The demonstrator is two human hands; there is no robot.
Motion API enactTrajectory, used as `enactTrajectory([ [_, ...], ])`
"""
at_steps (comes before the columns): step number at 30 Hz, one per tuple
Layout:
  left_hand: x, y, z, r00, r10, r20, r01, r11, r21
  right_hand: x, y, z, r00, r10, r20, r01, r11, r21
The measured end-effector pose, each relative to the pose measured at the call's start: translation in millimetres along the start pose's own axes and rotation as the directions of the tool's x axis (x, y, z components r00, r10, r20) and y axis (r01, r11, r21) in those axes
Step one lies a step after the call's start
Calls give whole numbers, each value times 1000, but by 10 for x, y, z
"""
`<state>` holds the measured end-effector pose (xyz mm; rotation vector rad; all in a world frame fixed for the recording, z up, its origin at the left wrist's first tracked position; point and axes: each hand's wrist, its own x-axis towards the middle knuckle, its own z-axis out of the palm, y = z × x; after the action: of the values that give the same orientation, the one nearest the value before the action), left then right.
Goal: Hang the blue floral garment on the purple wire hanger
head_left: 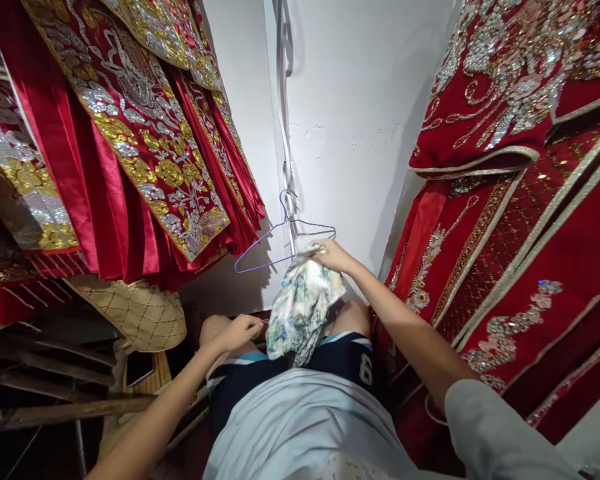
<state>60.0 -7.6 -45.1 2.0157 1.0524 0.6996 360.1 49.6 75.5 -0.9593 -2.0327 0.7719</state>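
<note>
My right hand (334,256) is closed on the upper edge of a floral cloth (300,303), shiny white with blue, green and yellow patterns. The cloth hangs bunched in front of my lap, between my knees. Left of it, my left hand (242,333) is closed near my knee, fingers pinched together. A thin pale line runs from those fingers toward the cloth; what it is I cannot make out. Just beyond the cloth, a purple clothes hanger (260,268) hangs by its hook, with another hanger partly visible behind.
Red embroidered garments (150,133) with gold and silver sequins hang at the left. More red beaded garments (505,267) hang close on the right. A white wall (350,100) stands ahead. At lower left, a phone (141,371) lies by a wooden frame (80,410).
</note>
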Motion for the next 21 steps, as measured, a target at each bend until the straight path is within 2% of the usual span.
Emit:
enactTrajectory([
  [2,-61,-81,-230,998,-4,-65,4,1000,11,186,105,1,978,-15,-210,18,1000,14],
  [4,-61,-101,-386,993,9,-122,-6,1000,21,318,158,61,965,-19,-260,29,999,37],
  [7,76,-43,-374,988,25,-150,-25,1000,3,377,112,194,988,-45,-148,54,997,59],
  [11,402,149,-35,981,132,-144,-134,991,-8,311,-55,253,989,-82,122,63,986,152],
  [13,528,241,96,981,144,-129,-137,988,67,286,-90,188,981,-91,170,60,982,179],
  [15,576,287,112,993,81,-87,-68,987,147,287,-51,84,992,-64,107,43,980,193],
  [17,532,283,8,1000,2,8,-3,988,155,313,64,-15,998,32,-55,-19,973,230],
  [19,402,262,-172,988,-27,152,20,999,48,363,229,-67,961,150,-232,-83,957,279],
  [21,218,270,-370,965,3,263,33,991,-130,429,408,-51,915,238,-326,-134,941,312],
])
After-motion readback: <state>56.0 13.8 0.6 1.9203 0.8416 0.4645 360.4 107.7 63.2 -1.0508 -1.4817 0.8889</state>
